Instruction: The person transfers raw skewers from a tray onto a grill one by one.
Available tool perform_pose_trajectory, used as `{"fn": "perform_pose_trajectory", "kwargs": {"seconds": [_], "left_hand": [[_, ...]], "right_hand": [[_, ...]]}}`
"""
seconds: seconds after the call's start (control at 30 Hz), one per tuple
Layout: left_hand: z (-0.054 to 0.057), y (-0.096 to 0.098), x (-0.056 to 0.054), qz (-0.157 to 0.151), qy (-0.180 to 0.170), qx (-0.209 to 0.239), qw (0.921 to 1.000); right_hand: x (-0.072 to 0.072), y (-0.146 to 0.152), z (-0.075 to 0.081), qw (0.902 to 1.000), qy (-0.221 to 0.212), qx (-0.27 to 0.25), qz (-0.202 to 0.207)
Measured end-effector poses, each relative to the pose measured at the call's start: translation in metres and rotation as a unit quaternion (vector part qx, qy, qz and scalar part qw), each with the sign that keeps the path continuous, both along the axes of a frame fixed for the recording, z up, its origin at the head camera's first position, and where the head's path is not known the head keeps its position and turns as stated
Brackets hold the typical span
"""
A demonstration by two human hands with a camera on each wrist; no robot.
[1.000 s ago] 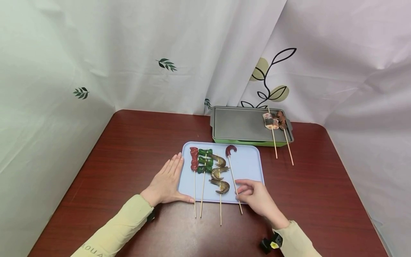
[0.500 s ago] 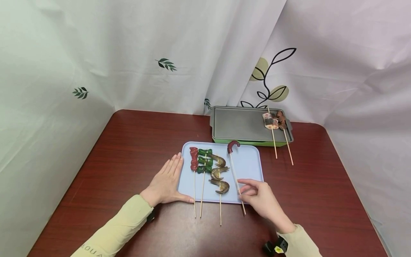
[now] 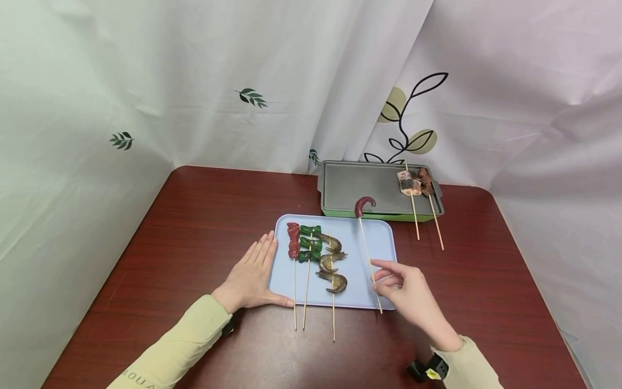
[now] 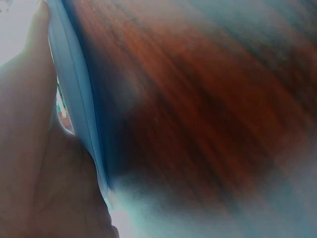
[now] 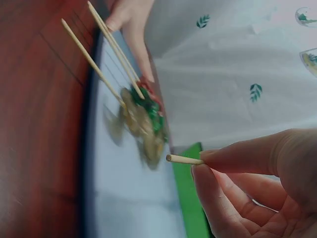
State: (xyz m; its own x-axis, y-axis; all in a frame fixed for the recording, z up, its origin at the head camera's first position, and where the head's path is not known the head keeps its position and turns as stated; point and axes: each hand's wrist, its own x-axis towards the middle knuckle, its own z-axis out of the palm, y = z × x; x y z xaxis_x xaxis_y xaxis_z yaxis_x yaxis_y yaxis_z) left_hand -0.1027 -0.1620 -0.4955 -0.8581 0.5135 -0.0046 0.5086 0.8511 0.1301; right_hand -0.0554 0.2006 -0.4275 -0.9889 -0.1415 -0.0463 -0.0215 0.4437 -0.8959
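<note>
- One tentacle skewer (image 3: 360, 208) is held above the tray (image 3: 385, 237); its head overlaps the grill (image 3: 359, 186) in the head view.
- Right hand (image 3: 412, 290) pinches the lower stick; left hand (image 3: 250, 275) rests, fingers extended, at the tray's left edge.
- Probably light, with stiff wood: grip the bare stick.
- Obstructions: grill rim, toward the counter's (image 3: 218, 216) far edge; shrimp skewer (image 3: 334, 283) left.
</note>
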Motion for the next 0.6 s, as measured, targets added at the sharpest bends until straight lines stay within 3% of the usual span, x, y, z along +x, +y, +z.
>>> {"fn": "perform_pose_trajectory", "kwargs": {"seconds": [0.3, 0.6], "left_hand": [[0.001, 0.000, 0.000, -0.001, 0.001, 0.001, 1.0000], [0.001, 0.000, 0.001, -0.002, 0.001, 0.005, 1.0000]], "right_hand": [[-0.019, 0.018, 0.022, 0.9961, 0.081, 0.030, -0.014], [-0.045, 0.031, 0.042, 0.9918, 0.113, 0.049, -0.032]]}}
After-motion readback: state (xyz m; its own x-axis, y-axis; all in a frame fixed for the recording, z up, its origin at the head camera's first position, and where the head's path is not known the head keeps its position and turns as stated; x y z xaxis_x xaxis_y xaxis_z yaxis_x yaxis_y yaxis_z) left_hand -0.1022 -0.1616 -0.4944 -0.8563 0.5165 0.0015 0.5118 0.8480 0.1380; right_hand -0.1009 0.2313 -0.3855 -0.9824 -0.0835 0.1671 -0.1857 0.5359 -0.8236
